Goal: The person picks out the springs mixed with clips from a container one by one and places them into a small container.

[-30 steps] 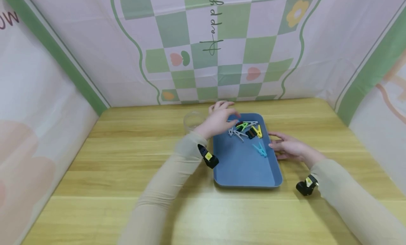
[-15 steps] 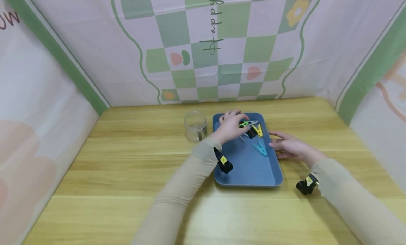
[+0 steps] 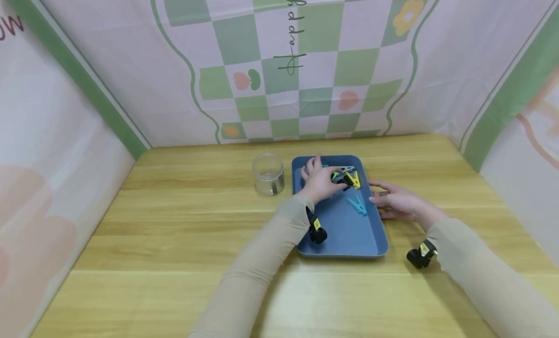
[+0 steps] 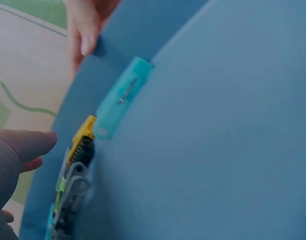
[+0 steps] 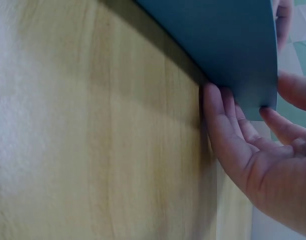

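Over the far end of the blue tray (image 3: 338,233), my left hand (image 3: 320,183) reaches down among several small clothespins, fingers spread and nothing visible between thumb and fingers. Beside its thumb lie a yellow clothespin (image 3: 355,180), a grey clothespin (image 3: 347,168) and a small black piece (image 3: 346,181). A turquoise clothespin (image 4: 123,97) rests apart from them, nearer the tray's right wall. Outside that wall, my right hand (image 3: 399,202) holds the tray's edge, thumb at the rim and fingers low against the outer side. The left hand hides part of the pile.
A clear round container (image 3: 268,170) with something dark low inside stands left of the tray. Behind the wooden table (image 3: 174,221) hangs a checked fabric backdrop (image 3: 292,85), with more fabric on both sides.
My left hand has moved right and toward me, from near the clear container into the tray among the clothespins. The right hand stays at the tray's edge.
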`<act>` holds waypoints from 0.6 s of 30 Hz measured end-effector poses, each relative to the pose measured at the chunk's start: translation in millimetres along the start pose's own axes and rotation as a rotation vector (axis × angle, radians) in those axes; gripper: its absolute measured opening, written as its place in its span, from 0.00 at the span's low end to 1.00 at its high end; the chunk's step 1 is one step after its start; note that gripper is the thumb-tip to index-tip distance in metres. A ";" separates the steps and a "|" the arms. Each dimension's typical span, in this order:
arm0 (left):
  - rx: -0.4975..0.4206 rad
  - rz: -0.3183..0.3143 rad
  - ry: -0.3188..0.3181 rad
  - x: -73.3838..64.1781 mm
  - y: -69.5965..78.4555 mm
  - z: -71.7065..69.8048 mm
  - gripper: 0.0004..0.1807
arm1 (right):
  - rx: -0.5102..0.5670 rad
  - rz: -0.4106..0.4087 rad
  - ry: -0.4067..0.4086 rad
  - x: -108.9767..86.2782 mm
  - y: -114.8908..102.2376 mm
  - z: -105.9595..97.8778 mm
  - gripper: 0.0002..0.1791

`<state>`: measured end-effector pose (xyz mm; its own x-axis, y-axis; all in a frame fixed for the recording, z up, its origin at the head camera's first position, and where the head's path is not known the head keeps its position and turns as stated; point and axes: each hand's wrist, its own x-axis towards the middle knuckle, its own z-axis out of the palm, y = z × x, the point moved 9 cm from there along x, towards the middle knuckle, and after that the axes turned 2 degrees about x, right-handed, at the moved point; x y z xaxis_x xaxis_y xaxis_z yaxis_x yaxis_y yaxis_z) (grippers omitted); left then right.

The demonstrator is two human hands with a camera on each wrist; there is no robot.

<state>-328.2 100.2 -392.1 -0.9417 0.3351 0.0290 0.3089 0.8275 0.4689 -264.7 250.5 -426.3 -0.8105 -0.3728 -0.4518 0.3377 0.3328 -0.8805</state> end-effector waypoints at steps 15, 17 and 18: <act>0.123 -0.024 0.006 5.1 -2.0 9.1 0.22 | -0.007 -0.001 0.001 1.0 0.4 -0.8 0.41; 0.139 -0.026 0.002 5.7 -2.6 11.0 0.22 | -0.006 0.000 0.002 1.1 1.0 -0.8 0.41; 0.146 -0.026 0.000 6.0 -2.9 12.0 0.22 | -0.006 0.000 0.002 1.2 1.3 -1.1 0.41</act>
<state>-333.1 105.2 -403.9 -0.9495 0.3131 0.0188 0.3009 0.8925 0.3359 -265.8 251.4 -427.9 -0.8115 -0.3714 -0.4512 0.3347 0.3375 -0.8798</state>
